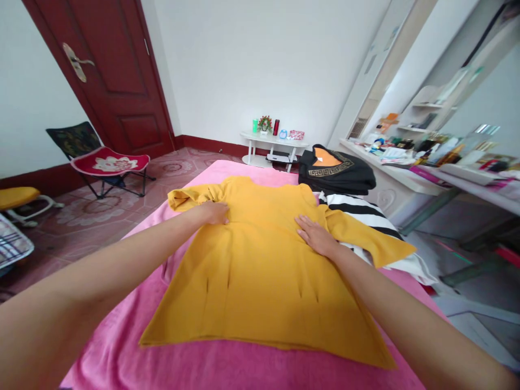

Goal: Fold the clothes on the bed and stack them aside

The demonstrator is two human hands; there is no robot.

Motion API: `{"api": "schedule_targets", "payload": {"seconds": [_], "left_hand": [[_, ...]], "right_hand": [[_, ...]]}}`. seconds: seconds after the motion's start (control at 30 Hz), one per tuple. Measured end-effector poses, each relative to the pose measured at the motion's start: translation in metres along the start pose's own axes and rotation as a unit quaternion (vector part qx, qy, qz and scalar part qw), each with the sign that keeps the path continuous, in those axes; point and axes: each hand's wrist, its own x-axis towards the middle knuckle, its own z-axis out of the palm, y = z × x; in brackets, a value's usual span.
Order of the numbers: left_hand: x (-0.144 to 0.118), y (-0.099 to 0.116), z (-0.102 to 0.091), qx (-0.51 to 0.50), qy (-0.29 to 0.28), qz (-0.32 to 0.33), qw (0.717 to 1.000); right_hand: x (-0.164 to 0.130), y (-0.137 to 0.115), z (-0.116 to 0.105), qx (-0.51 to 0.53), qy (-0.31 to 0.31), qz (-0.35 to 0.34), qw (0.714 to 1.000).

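In the head view, a yellow garment [260, 271] is lying spread flat across a pink blanket [227, 368] in the middle of the frame, hem toward the bottom edge and neckline toward the upper centre. The left hand [213, 212] is resting palm down, fingers loosely curled, on the cloth just beside the bunched left sleeve [190, 197] at centre left; it is pressing rather than gripping anything. The right hand [314, 235] is lying flat with fingers extended on the cloth at centre right, near the other sleeve [374, 241], which is stretching out over a black-and-white striped fabric [365, 216]. Judging from how things are lying, the garment is laid out and mostly smoothed, though a few small creases are showing low in the body and the left sleeve is crumpled; no fold appears to have been made in it yet. A black folded garment [337, 173] with an orange patch and a patterned gold band is sitting at upper right of centre. Further back, a small white table [273, 145] is carrying small items, a red door [109, 70] is filling the upper left, a folding chair [101, 160] is standing at left, and a cluttered counter [426, 162] is running along the right. No brand, label or writing is legible anywhere; the packaging on the counter is too small and blurred to read.
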Motion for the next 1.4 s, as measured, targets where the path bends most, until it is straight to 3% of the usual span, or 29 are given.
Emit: {"api": "schedule_targets", "payload": {"seconds": [0.13,0.23,0.3,0.4,0.47,0.53,0.67,0.77,0.9,0.97,1.03,1.17,1.3,1.4], "left_hand": [[-0.038,0.036,0.003,-0.004,0.085,-0.018,0.996],[-0.062,0.060,0.031,-0.057,0.165,0.078,0.982],[-0.077,0.065,0.055,-0.077,0.159,0.130,0.976],[-0.096,0.061,0.075,-0.071,0.124,0.139,0.980],[-0.104,0.056,0.069,-0.061,0.105,0.156,0.980],[-0.106,0.058,0.050,-0.042,0.077,0.174,0.981],[-0.086,0.088,0.000,0.005,0.018,0.115,0.993],[-0.049,0.116,-0.017,-0.037,0.094,0.055,0.993],[0.010,0.130,0.002,-0.087,0.178,0.066,0.978],[0.035,0.129,0.020,-0.109,0.188,0.067,0.974],[0.052,0.127,0.036,-0.122,0.186,0.057,0.973],[0.066,0.123,0.050,-0.131,0.183,0.054,0.973],[0.066,0.120,0.048,-0.133,0.175,0.064,0.973],[0.066,0.119,0.047,-0.137,0.169,0.061,0.974]], "right_hand": [[-0.044,-0.001,-0.015,0.016,0.079,0.053,0.995],[-0.076,-0.008,-0.018,-0.026,0.147,0.130,0.980],[-0.094,-0.010,-0.014,-0.054,0.163,0.164,0.971],[-0.109,-0.009,-0.008,-0.070,0.153,0.191,0.967],[-0.110,-0.008,-0.009,-0.076,0.131,0.207,0.967],[-0.103,-0.011,-0.015,-0.090,0.110,0.212,0.967],[-0.074,-0.038,-0.032,-0.081,0.137,0.146,0.976],[-0.045,-0.072,-0.037,-0.006,0.180,0.067,0.981],[-0.009,-0.092,-0.027,0.056,0.199,-0.005,0.978],[0.004,-0.079,-0.018,0.049,0.186,-0.008,0.981],[0.014,-0.056,-0.009,0.021,0.137,0.033,0.990],[0.039,-0.020,-0.004,-0.051,0.027,0.127,0.990],[0.069,-0.015,-0.007,-0.091,0.069,0.080,0.990],[0.085,-0.005,0.004,-0.083,0.058,0.068,0.993]]}}
